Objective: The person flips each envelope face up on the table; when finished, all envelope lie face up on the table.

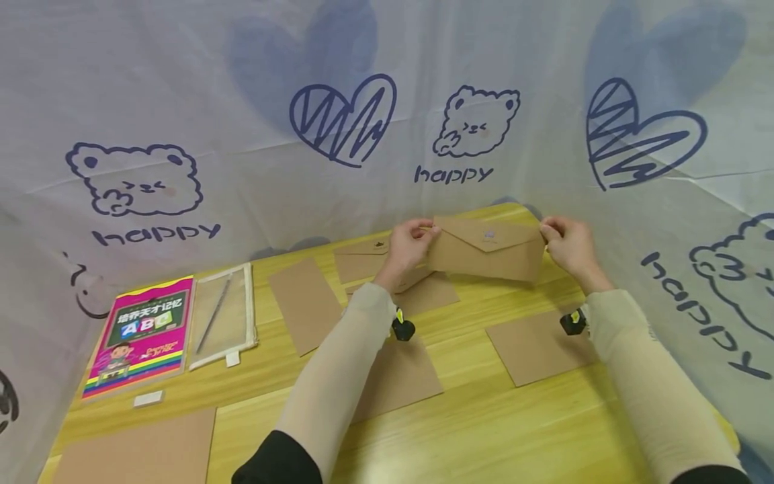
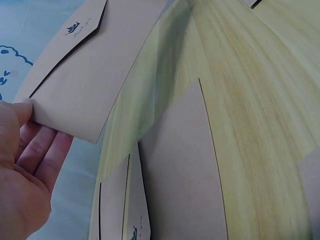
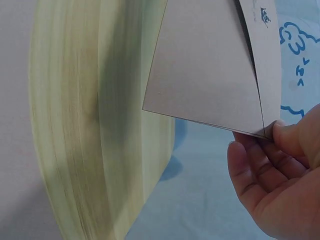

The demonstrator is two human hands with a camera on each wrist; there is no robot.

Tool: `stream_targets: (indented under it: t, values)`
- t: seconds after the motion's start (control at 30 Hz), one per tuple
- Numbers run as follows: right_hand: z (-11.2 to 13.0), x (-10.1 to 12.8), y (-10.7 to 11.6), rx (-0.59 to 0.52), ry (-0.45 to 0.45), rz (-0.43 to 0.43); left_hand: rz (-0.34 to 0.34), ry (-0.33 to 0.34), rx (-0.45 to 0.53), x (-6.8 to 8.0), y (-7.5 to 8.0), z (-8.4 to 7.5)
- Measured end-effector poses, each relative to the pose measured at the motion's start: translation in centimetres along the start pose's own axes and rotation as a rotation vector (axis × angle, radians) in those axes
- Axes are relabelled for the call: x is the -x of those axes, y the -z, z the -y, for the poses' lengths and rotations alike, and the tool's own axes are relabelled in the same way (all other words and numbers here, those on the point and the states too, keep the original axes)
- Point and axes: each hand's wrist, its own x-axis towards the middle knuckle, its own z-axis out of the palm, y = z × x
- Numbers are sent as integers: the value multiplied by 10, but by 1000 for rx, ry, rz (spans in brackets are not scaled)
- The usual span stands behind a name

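A brown kraft envelope with a pointed flap and a small printed mark hangs between both hands above the back right of the table. My left hand pinches its left end between thumb and fingers. At the opposite end, the right hand pinches the corner by the flap. "Thank you" lettering shows on the flap in the left wrist view, where the envelope tilts away from the fingers. Below and left of it, another kraft envelope lies on the table, partly covered by the left hand and forearm.
Brown sheets lie around the wooden table: one at left centre, one under the left forearm, one at right, one at front left. A pink book, a zip pouch and an eraser-like block sit at left. Printed curtains enclose the table.
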Motion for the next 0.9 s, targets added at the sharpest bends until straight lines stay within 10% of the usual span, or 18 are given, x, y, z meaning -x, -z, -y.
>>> stream_targets:
  t: [0.23, 0.67, 0.9]
  values:
    - [-10, -2, -6, -16, -10, 21, 30, 61, 95, 2, -3, 0]
    - [-4, 1, -17, 233, 102, 540, -88, 220, 158, 15, -41, 2]
    - [-4, 10, -33, 231, 127, 662, -77, 264, 196, 19, -57, -1]
